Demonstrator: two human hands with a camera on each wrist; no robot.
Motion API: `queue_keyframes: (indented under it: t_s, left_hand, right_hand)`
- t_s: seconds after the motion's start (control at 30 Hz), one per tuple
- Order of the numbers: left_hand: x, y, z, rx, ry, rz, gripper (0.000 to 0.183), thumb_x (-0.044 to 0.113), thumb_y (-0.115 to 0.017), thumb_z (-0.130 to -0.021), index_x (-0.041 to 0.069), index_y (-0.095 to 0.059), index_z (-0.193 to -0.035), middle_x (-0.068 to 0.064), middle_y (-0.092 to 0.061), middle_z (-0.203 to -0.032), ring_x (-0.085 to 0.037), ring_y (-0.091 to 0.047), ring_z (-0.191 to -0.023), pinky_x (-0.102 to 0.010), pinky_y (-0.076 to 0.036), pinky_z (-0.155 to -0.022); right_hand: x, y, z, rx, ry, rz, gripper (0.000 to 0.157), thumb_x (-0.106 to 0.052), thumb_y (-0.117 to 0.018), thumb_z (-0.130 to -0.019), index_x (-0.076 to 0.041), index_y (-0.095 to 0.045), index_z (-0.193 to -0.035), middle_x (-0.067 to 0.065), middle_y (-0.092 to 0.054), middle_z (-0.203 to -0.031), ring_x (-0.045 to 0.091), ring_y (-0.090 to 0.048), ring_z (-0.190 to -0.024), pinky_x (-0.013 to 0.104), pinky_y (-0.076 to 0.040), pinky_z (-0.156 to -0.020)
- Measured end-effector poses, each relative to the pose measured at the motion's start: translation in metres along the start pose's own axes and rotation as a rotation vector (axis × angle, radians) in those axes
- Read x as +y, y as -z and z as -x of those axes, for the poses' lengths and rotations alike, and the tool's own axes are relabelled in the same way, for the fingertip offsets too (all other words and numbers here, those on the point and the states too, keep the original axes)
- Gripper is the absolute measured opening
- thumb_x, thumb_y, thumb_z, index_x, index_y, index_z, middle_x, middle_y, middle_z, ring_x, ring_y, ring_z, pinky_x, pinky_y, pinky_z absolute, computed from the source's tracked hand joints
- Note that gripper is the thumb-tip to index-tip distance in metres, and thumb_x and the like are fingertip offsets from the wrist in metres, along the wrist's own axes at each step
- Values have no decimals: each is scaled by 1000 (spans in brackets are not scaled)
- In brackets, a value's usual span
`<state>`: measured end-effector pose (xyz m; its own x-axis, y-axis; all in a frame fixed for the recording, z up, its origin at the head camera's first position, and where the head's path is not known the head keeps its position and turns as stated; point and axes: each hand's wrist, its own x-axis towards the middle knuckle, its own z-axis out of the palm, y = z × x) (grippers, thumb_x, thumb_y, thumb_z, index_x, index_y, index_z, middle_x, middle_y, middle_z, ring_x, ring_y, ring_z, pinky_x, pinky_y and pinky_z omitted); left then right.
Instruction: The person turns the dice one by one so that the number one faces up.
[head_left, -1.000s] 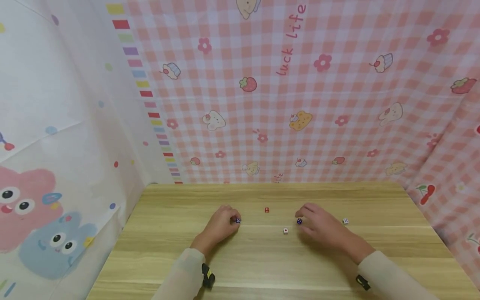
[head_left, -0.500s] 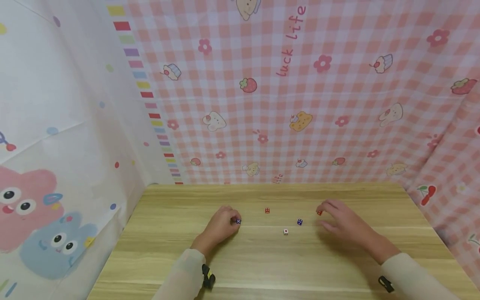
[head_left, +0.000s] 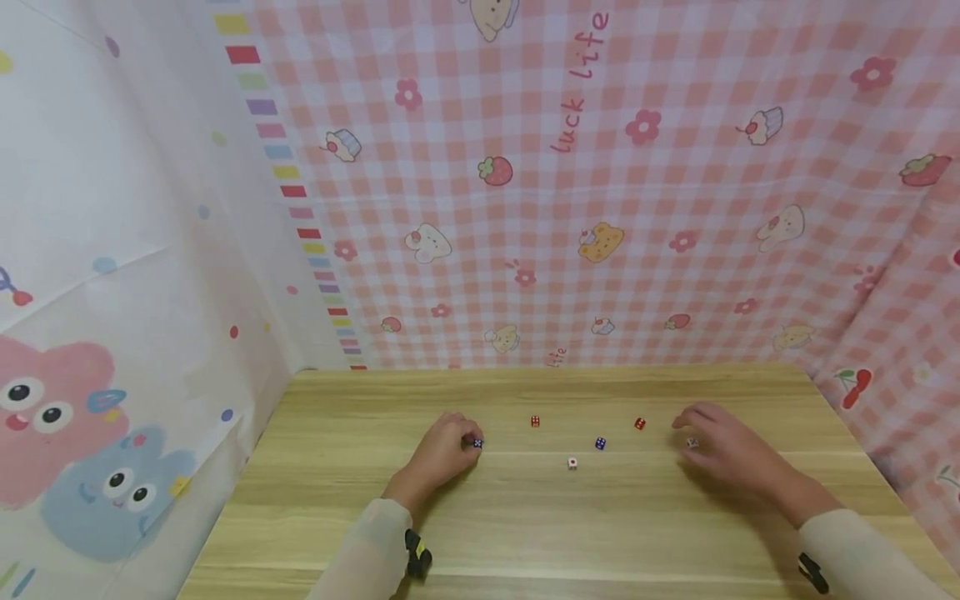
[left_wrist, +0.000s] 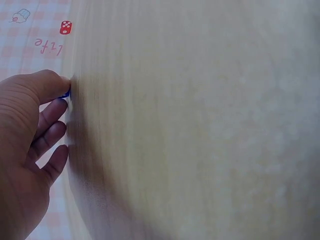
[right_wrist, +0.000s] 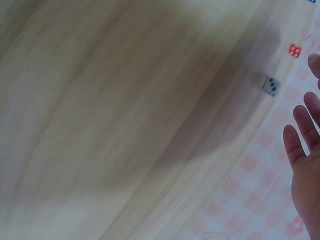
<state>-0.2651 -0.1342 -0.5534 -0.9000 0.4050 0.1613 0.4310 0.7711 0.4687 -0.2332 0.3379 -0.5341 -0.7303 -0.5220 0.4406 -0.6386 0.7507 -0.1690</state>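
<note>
My left hand [head_left: 441, 448] rests at the middle-left of the table, its thumb and index finger pinching a blue die [head_left: 477, 443]. In the left wrist view only a sliver of that blue die [left_wrist: 65, 94] shows between the fingertips. Over at the right, my right hand [head_left: 729, 446] hovers around a white die [head_left: 692, 443] without gripping it. The right wrist view has this white die [right_wrist: 271, 86] standing on the table, black pips toward the camera, with the spread fingers [right_wrist: 294, 145] apart from it.
Between the hands lie a red die [head_left: 535, 422], a white die with one red pip [head_left: 573, 463], a blue die [head_left: 601, 443] and another red die [head_left: 640, 423]. The wooden table [head_left: 525, 533] ends at a pink checked cloth [head_left: 465, 275] behind.
My right hand has moved rightward, from the loose blue die past the right red die to the white die at the right. The left hand has stayed in place on its blue die.
</note>
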Motion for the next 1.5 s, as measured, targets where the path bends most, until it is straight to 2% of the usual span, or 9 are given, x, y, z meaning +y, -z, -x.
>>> queue_keyframes:
  t_s: [0.23,0.43,0.53,0.77,0.97,1.2,1.33,1.5]
  left_hand:
    - [-3,-2,-2,12,-7,-10,8,9,-77,-85,16,-75,-89,7,-62,-87,-12,-52,-87,-30,-49,-80]
    - [-3,-1,-1,8,-9,-5,7,10,-78,-85,15,-75,-89,6,-62,-87,-12,-53,-88,-31,-50,-80]
    - [-2,-2,0,4,-7,5,7,10,-78,-85,15,-75,-89,6,-62,-87,-12,-53,-88,-31,-50,-80]
    - [-2,-2,0,-11,-9,15,9,9,-78,-85,17,-73,-86,7,-61,-86,-12,-53,-88,-30,-50,-79]
    - [-2,0,0,-1,-11,14,8,9,-78,-84,15,-74,-87,6,-62,-87,-12,-53,-88,-30,-50,-80]
    - [-2,-1,1,3,-3,13,8,8,-78,-84,15,-74,-86,7,-62,-87,-12,-52,-87,-30,-49,-80]
    - [-3,-2,1,10,-4,13,9,8,-78,-85,16,-74,-87,7,-62,-86,-11,-52,-87,-29,-49,-79]
    - [-4,-3,0,11,-7,8,9,10,-78,-85,17,-74,-87,8,-61,-86,-11,-52,-87,-29,-49,-79]
  right_hand:
    - [7,4,7,-55,-104,-14,39,-11,-88,-76,-10,-71,-110,5,-68,-112,30,-64,-107,53,-53,-91]
    - [13,3,10,-119,-157,-43,34,-12,-88,-77,-13,-71,-107,6,-68,-110,34,-64,-106,57,-52,-92]
    - [16,-1,12,-139,-181,-60,28,-10,-86,-80,-16,-72,-104,1,-70,-106,30,-65,-104,55,-54,-92]
    - [20,-9,13,-164,-164,-63,20,-6,-82,-83,-20,-72,-94,-9,-70,-95,14,-65,-91,42,-56,-82]
    - [20,-8,9,-150,-165,-39,20,-6,-82,-83,-19,-71,-93,-10,-68,-93,12,-65,-88,39,-56,-79]
    - [17,-7,8,-157,-180,-40,19,-4,-81,-83,-18,-71,-92,-12,-64,-89,3,-59,-81,33,-54,-72]
    - [16,-7,8,-164,-192,-26,19,-5,-80,-84,-19,-71,-91,-12,-64,-90,4,-59,-82,33,-55,-73]
    - [14,-6,7,-142,-162,19,19,-3,-80,-83,-18,-72,-90,-7,-65,-92,15,-64,-87,39,-57,-78]
